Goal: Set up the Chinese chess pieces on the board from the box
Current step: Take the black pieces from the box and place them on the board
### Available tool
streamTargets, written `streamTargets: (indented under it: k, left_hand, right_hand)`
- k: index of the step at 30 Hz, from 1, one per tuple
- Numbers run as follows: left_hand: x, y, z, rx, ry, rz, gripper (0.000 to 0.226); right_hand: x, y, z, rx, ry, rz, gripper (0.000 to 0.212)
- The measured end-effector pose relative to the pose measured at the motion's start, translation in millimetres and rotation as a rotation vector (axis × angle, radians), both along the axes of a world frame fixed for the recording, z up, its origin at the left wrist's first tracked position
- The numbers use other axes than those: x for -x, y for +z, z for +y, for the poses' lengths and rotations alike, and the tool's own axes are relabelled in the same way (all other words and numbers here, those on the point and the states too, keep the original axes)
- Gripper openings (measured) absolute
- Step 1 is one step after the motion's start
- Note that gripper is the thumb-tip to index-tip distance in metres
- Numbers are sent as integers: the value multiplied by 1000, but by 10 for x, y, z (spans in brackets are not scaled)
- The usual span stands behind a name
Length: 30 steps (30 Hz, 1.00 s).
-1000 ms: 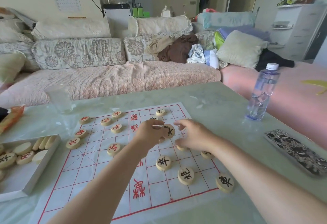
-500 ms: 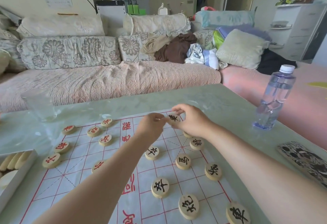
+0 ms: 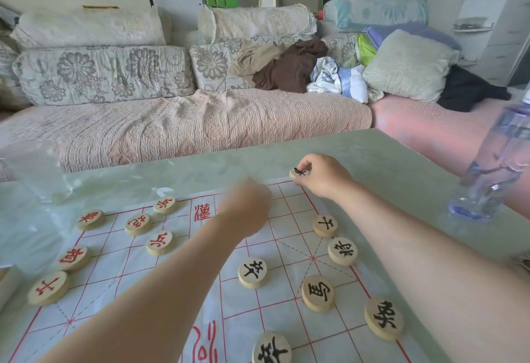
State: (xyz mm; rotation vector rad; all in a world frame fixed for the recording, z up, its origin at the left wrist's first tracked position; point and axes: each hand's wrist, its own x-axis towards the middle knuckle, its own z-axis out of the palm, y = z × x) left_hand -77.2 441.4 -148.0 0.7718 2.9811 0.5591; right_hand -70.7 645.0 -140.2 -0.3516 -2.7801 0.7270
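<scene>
The paper chess board (image 3: 281,236) with red lines lies on the pale green table. My right hand (image 3: 324,176) pinches a round wooden piece with a black character (image 3: 299,173) at the board's far right corner. My left hand (image 3: 246,207) is blurred over the board's far middle, fingers curled; whether it holds a piece is hidden. Several black-lettered pieces (image 3: 342,250) stand along the right side. Several red-lettered pieces (image 3: 159,242) stand on the left side. A corner of the white box (image 3: 7,282) shows at the left edge.
A clear water bottle (image 3: 493,167) stands on the table to the right of my right arm. A clear plastic sheet or lid (image 3: 34,167) rests at the far left of the table. A sofa with cushions and clothes (image 3: 183,121) runs behind the table.
My right hand has carried the black piece further away to the board's far right corner. My left hand has drawn back toward me. The camera has come closer to the board.
</scene>
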Motion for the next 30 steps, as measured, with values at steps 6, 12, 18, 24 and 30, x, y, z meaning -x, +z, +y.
streamTargets:
  k: [6,12,18,24,30]
  left_hand:
    - [-38,-60,-23,-39,-13,8,28]
    - [-192,25,-26,-42,-10,88,31]
    - [-542,57,-52,-25,-50,124,31]
    - [-716,88,-129,2,-9,99,29]
    - [-734,135,-105,13,6,60,28]
  right_hand:
    - [7,-51,21,-77,44,-36,25]
    - [-146,182,-68,61,179,-6,9]
    - [-757,467,-369,116,450,-243,13]
    - [-1355,535,-472,-82,632,-562,42]
    - [-1530,411,-484,-207,654,-545,46]
